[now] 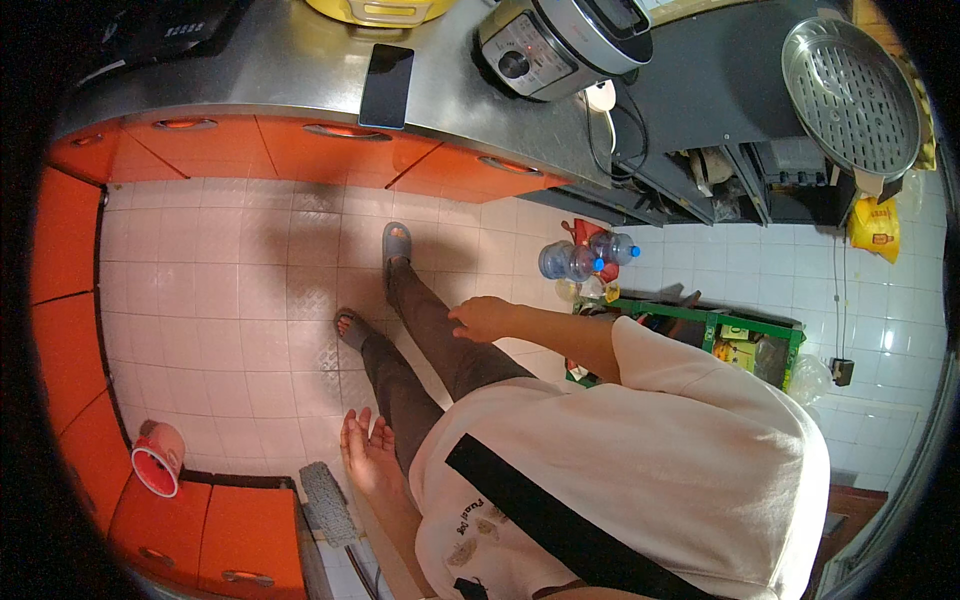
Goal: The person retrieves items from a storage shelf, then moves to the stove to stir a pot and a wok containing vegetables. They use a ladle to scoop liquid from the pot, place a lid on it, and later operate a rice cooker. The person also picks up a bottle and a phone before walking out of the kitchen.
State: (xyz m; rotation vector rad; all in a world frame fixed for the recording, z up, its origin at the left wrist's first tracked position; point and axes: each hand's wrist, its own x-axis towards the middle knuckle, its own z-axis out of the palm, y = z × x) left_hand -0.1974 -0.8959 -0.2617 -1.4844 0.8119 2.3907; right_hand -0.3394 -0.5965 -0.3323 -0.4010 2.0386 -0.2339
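Note:
Both of my hands hang beside my body with nothing visible in them. My left hand point(367, 450) is palm up, fingers slightly apart, near my thigh and above a grey fluffy mop or duster head point(328, 504). Over my other leg, my right hand point(484, 319) hangs with fingers loosely curled and a gap at the thumb. Before me runs a stainless steel counter point(285, 67) over orange cabinets point(330, 154). A dark smartphone point(386, 86) lies at its front edge. Farther along stands a silver electric pressure cooker point(566, 52), and a yellow container or appliance point(379, 11) sits behind the phone.
A perforated metal steamer pan point(851, 97) rests beyond the dark cooktop unit point(720, 75). Large plastic water bottles point(574, 259) and a green rack point(709, 330) stand on the floor to my right. A red bucket point(159, 457) is at the left by more orange cabinets point(247, 532).

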